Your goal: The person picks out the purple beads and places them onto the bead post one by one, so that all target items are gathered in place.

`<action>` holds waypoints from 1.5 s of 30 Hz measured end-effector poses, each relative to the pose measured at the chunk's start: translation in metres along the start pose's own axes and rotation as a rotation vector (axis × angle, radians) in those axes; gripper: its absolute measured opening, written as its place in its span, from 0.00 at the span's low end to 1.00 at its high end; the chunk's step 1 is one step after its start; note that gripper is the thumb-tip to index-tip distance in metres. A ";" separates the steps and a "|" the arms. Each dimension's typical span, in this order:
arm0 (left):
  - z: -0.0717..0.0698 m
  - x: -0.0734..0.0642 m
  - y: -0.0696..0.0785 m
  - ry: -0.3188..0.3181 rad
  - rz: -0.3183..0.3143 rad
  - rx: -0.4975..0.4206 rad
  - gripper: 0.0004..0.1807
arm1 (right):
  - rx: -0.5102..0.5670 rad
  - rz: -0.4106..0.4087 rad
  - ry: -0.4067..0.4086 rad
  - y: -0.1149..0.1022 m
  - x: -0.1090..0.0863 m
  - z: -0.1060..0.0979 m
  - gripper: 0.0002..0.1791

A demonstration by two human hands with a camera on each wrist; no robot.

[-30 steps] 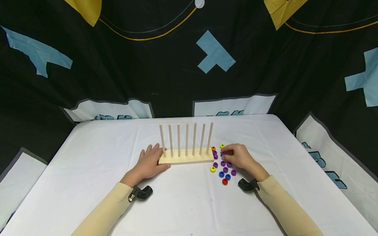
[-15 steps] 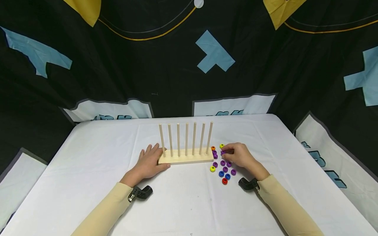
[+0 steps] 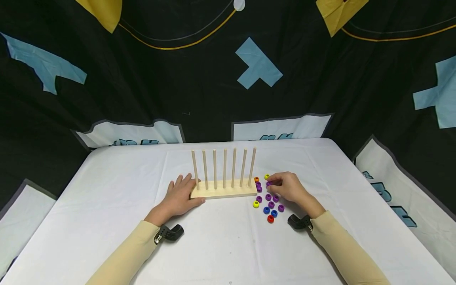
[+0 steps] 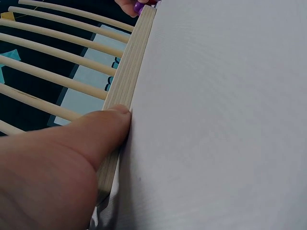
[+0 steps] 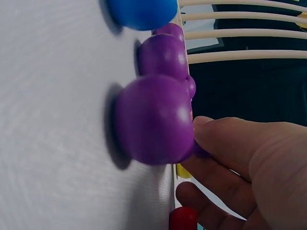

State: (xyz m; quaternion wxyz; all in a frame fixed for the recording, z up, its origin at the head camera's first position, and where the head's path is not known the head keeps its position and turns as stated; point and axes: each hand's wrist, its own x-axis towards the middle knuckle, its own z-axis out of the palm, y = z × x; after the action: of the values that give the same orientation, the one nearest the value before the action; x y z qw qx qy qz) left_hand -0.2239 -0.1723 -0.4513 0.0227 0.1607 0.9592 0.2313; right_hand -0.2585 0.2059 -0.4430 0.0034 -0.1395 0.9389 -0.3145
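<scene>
– So, what of the left grip (image 3: 177, 200)?
– Clasped on the rack (image 3: 224, 192) at the left end of the base: thumb along the near edge, forefinger round behind, other fingers splayed out. More steadying than lifting, probably.
– And the right grip (image 3: 290, 188)?
– Nearly closed, with a purple bead (image 3: 268, 183) between thumb and finger, partly hidden. Lifted or resting on the surface (image 3: 221, 245): impossible to tell.
– And the other beads (image 3: 271, 205)?
– Loose, in a scatter by the rack's right end: mostly purple, plus two blue ones (image 3: 266, 210), two yellow ones (image 3: 256, 204), an orange one (image 3: 256, 179) and a red one (image 3: 270, 219), nearest of all.
– Any tips on handling?
– Light and hard, judging by the gloss; perhaps slippery under dry fingertips, and quick to roll. Hardly fragile. Best pinched round the widest part, hole left free.
– And for the rack?
– Wooden, apparently, and stiff; perhaps light enough to skid. Best held low, by an end of the base, clear of the slim pegs (image 3: 225, 168).
</scene>
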 end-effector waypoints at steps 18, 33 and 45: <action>0.000 -0.002 -0.001 0.000 -0.006 -0.007 0.36 | 0.049 -0.039 0.020 -0.007 -0.001 -0.004 0.14; -0.001 0.000 0.001 0.003 0.003 -0.005 0.36 | 0.046 -0.099 0.092 -0.019 -0.004 -0.018 0.14; 0.002 0.001 -0.001 0.008 -0.003 -0.003 0.36 | 0.016 -0.127 0.141 -0.033 0.001 -0.033 0.14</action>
State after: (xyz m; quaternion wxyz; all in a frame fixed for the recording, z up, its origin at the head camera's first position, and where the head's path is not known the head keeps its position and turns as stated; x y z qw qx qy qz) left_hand -0.2250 -0.1715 -0.4533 0.0194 0.1581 0.9592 0.2336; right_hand -0.2537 0.2003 -0.3967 -0.0814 -0.1764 0.9236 -0.3305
